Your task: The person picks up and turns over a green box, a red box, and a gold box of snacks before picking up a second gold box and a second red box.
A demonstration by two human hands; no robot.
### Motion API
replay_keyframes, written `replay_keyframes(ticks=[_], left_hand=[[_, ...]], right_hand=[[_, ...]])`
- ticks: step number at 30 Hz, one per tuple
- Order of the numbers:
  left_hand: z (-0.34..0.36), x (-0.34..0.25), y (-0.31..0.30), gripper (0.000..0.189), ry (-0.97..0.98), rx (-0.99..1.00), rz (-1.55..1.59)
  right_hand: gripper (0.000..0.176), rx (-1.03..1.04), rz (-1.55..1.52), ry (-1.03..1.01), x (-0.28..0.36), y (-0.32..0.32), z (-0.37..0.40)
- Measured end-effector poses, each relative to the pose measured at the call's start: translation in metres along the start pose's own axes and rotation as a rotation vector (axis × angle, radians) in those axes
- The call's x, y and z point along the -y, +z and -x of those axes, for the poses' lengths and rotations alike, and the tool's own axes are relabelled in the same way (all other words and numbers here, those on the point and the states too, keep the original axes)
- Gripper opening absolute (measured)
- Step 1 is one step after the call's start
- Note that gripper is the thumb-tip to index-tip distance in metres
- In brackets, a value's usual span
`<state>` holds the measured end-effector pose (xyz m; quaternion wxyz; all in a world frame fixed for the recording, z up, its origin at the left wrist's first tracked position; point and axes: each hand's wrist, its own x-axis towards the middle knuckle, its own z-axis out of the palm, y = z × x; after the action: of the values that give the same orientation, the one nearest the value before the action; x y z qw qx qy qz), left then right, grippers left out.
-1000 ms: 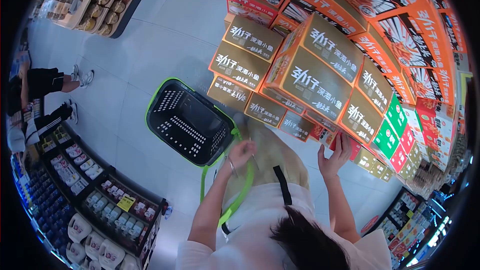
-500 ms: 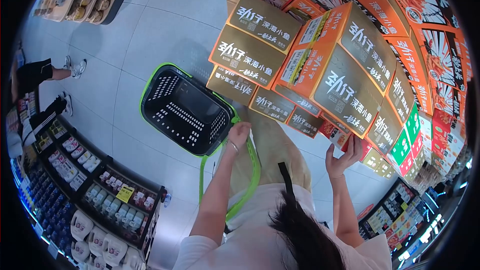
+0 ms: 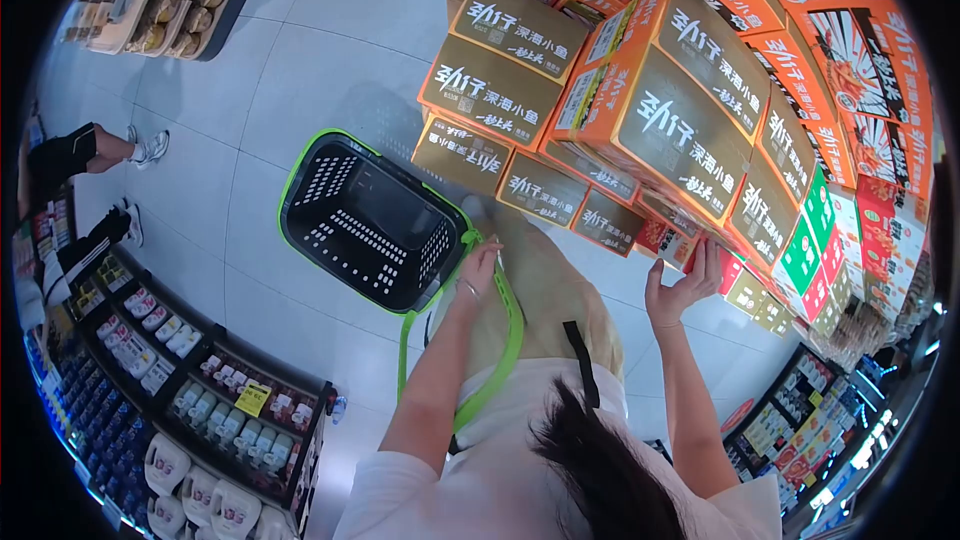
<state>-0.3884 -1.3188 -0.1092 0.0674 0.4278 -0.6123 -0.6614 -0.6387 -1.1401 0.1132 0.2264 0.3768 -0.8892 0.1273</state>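
A black basket with a green rim (image 3: 375, 220) hangs in front of my body, tilted, with nothing visible inside. My left hand (image 3: 480, 268) is closed at its near corner, around the green handle (image 3: 515, 325), which loops back towards my waist. My right hand (image 3: 690, 285) has its thumb apart and its fingertips against the lower edge of the stacked boxes; it holds nothing that I can see. Brown and orange boxes (image 3: 680, 130) form the large stack above it.
More brown boxes (image 3: 490, 90) stand beside the basket. Curved shelves with bottles (image 3: 225, 420) are at the lower left, another display rack (image 3: 165, 0) at the upper left. A person's legs and shoes (image 3: 150, 147) show at the left edge. Another shelf (image 3: 800, 420) is at the lower right.
The boxes have shifted slightly left and up in view. My right hand has moved a little left with its fingers still at the boxes. My left hand remains at the handle.
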Motion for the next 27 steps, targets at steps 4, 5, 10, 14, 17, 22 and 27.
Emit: replay_keyframes(ticks=[4,5,10,14,17,22,27], left_hand=[[-0.017,0.003,-0.009,0.032,-0.044,0.119,-0.043],[-0.022,0.005,-0.01,0.034,-0.045,0.129,-0.109],[-0.04,-0.032,-0.022,0.057,-0.388,0.19,0.062],[-0.025,-0.079,-0.025,0.066,-0.318,0.321,-0.268],[-0.018,-0.086,-0.026,0.062,-0.29,0.391,-0.359],[0.007,-0.093,-0.032,0.047,-0.11,0.475,-0.143],[0.035,-0.111,-0.043,0.035,-0.017,0.572,0.252]], right_hand=[[0.075,-0.023,0.009,0.014,0.005,-0.001,0.0],[0.075,-0.035,0.007,0.005,0.005,-0.002,-0.001],[0.074,-0.063,0.017,-0.008,0.004,0.0,0.003],[0.073,-0.106,-0.003,-0.026,0.0,0.002,0.004],[0.073,-0.105,-0.013,-0.007,0.0,-0.001,0.006],[0.071,-0.162,-0.055,-0.012,0.004,-0.006,0.003],[0.073,-0.161,-0.059,-0.007,0.004,-0.009,0.007]])
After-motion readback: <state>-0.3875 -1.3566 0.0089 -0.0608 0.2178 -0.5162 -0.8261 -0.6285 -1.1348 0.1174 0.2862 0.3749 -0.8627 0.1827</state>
